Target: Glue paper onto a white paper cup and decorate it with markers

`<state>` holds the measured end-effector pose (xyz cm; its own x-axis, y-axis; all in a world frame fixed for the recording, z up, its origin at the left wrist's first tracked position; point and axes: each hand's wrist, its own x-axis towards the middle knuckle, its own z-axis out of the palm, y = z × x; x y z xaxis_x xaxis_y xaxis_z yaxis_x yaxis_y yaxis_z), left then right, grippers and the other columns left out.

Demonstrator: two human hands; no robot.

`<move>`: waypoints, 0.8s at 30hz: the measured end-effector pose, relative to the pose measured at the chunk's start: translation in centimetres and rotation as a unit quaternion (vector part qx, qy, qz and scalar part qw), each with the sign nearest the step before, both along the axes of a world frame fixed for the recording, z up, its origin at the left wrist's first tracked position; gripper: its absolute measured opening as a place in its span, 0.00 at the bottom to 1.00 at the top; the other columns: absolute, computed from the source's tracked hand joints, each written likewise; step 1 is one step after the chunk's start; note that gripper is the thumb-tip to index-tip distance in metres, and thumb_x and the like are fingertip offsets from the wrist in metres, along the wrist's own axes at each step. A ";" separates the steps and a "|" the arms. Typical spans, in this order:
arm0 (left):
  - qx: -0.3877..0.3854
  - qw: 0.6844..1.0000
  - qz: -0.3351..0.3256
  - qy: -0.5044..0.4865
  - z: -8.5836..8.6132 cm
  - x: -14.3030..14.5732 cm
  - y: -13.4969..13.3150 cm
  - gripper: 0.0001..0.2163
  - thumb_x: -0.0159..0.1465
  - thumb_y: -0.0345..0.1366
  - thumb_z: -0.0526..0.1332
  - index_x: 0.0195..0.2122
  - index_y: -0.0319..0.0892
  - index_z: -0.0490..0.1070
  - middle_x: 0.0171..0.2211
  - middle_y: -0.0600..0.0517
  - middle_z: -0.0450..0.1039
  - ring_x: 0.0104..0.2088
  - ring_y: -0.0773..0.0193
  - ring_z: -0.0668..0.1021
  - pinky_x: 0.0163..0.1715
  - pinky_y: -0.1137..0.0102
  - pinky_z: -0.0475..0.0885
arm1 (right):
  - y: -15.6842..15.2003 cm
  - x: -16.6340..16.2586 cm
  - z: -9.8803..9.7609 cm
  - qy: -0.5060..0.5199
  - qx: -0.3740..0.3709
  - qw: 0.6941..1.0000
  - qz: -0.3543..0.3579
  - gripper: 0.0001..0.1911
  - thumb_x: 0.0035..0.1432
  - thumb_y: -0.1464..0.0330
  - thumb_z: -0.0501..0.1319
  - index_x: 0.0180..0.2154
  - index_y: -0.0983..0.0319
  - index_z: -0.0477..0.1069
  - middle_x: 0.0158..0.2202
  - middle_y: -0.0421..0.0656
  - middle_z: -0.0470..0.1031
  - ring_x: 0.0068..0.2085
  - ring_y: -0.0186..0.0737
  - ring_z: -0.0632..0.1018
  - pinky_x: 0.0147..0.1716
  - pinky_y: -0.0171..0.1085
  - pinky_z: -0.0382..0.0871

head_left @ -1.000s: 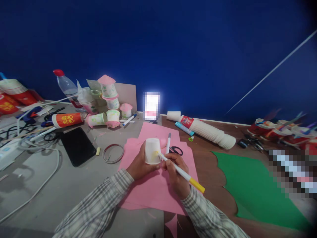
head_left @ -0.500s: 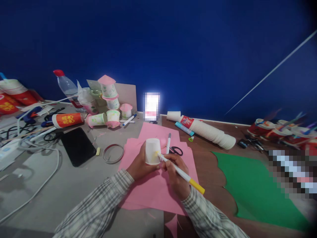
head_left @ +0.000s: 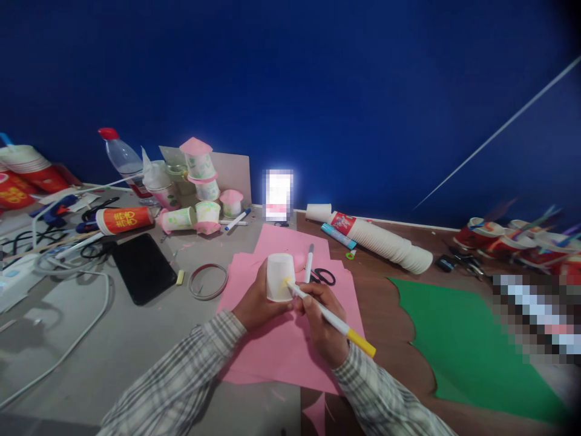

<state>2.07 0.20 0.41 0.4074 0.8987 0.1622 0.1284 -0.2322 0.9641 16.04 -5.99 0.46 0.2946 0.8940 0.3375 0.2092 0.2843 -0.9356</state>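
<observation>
A white paper cup (head_left: pixel 278 272), turned upside down, is held in my left hand (head_left: pixel 258 300), whose fingers wrap its left side and lower rim. My right hand (head_left: pixel 324 318) grips a marker (head_left: pixel 336 320) with a white barrel and a yellow end. The marker's tip touches the cup's side, where a small yellow mark (head_left: pixel 285 282) shows. Beneath both hands lie pink paper sheets (head_left: pixel 272 357). Just beyond my right hand, black-handled scissors (head_left: pixel 325 277) and a white pen with a grey cap (head_left: pixel 309 261) rest on the pink paper.
Stacked paper cups (head_left: pixel 385 243) lie behind to the right, beside green paper (head_left: pixel 463 339). On the left are a black phone (head_left: pixel 143 268), a roll of tape (head_left: pixel 207 282), cables and a red cup (head_left: pixel 127 220). Decorated cups with pink roofs (head_left: pixel 196 146) stand at the back left.
The yellow mark on the cup looks slightly larger. The marker has shifted only a tiny amount; my left hand and the cup stay in place.
</observation>
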 end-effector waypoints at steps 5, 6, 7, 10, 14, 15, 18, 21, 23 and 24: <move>-0.018 1.000 0.011 -0.012 -0.2 -0.1 0.2 0.37 0.42 0.37 0.70 0.52 0.46 0.52 0.45 0.50 0.63 0.44 0.55 0.70 0.42 0.61 0.69 | -0.2 0.0 -0.1 0.010 -0.005 1.000 0.004 0.09 0.52 0.65 0.57 0.34 0.61 0.72 0.20 0.39 0.73 0.20 0.38 0.74 0.18 0.34 0.70; -0.018 1.000 0.015 -0.012 -0.4 -0.1 0.2 0.38 0.41 0.38 0.70 0.52 0.46 0.52 0.46 0.50 0.63 0.44 0.55 0.69 0.43 0.61 0.68 | -0.1 0.0 -0.1 0.018 -0.009 1.000 0.002 0.09 0.52 0.65 0.57 0.34 0.61 0.71 0.20 0.39 0.73 0.20 0.37 0.74 0.18 0.34 0.70; -0.019 1.000 0.018 -0.012 -0.5 -0.1 0.3 0.38 0.41 0.37 0.70 0.51 0.46 0.52 0.46 0.50 0.63 0.45 0.55 0.69 0.43 0.61 0.68 | 0.0 0.0 -0.1 0.029 -0.014 0.999 -0.002 0.09 0.52 0.65 0.56 0.34 0.61 0.71 0.20 0.38 0.72 0.20 0.37 0.73 0.18 0.34 0.70; -0.030 0.999 0.018 -0.019 -0.9 -0.2 0.4 0.38 0.40 0.36 0.70 0.51 0.46 0.53 0.45 0.49 0.64 0.44 0.55 0.70 0.41 0.61 0.69 | 0.3 0.1 0.0 0.056 -0.021 0.998 -0.013 0.09 0.53 0.64 0.55 0.33 0.61 0.70 0.19 0.38 0.71 0.19 0.36 0.72 0.16 0.33 0.68; -0.040 0.999 0.010 -0.032 -1.0 -0.2 0.4 0.37 0.41 0.36 0.70 0.51 0.46 0.53 0.45 0.49 0.65 0.44 0.55 0.70 0.40 0.62 0.69 | 0.7 0.2 0.3 0.067 -0.029 0.997 -0.022 0.09 0.53 0.64 0.54 0.32 0.61 0.69 0.18 0.37 0.71 0.18 0.35 0.70 0.15 0.32 0.66; -0.044 0.998 0.009 -0.032 -0.9 -0.2 0.4 0.38 0.41 0.36 0.70 0.51 0.46 0.53 0.45 0.49 0.65 0.43 0.55 0.70 0.40 0.62 0.69 | 0.7 0.2 0.3 0.069 -0.031 0.997 -0.021 0.09 0.53 0.64 0.54 0.32 0.61 0.69 0.18 0.37 0.71 0.18 0.35 0.70 0.15 0.32 0.66; -0.056 0.998 0.008 -0.030 -0.9 -0.2 0.4 0.38 0.41 0.36 0.70 0.51 0.46 0.52 0.44 0.50 0.65 0.42 0.55 0.71 0.39 0.62 0.70 | 0.6 0.2 0.2 0.071 -0.036 0.997 -0.015 0.09 0.53 0.64 0.55 0.32 0.61 0.69 0.18 0.37 0.71 0.18 0.35 0.70 0.15 0.32 0.66; -0.053 0.998 0.009 -0.028 -0.8 -0.2 0.3 0.37 0.41 0.36 0.70 0.51 0.46 0.53 0.44 0.50 0.66 0.43 0.56 0.71 0.40 0.63 0.70 | 0.7 0.2 0.1 0.063 -0.040 0.997 -0.016 0.08 0.52 0.65 0.55 0.32 0.61 0.69 0.18 0.37 0.71 0.18 0.35 0.71 0.15 0.32 0.67; -0.051 0.998 0.010 -0.027 -0.8 -0.2 0.3 0.37 0.41 0.37 0.70 0.51 0.47 0.53 0.44 0.51 0.66 0.42 0.56 0.70 0.40 0.63 0.69 | 0.7 0.2 0.0 0.057 -0.041 0.997 -0.016 0.08 0.52 0.65 0.55 0.31 0.61 0.69 0.18 0.37 0.71 0.18 0.35 0.70 0.15 0.31 0.66; -0.050 0.998 0.012 -0.027 -0.8 -0.2 0.3 0.37 0.41 0.37 0.70 0.51 0.47 0.53 0.44 0.51 0.66 0.42 0.56 0.70 0.40 0.63 0.69 | 0.7 0.2 -0.1 0.056 -0.041 0.997 -0.016 0.08 0.52 0.65 0.55 0.31 0.61 0.69 0.17 0.37 0.71 0.18 0.35 0.70 0.15 0.31 0.66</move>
<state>1.90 0.50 -0.38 0.3796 0.9206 0.0918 0.0804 -0.1317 0.9880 16.26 -5.30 0.40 0.3552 0.9068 0.2269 0.1101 0.2005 -0.9735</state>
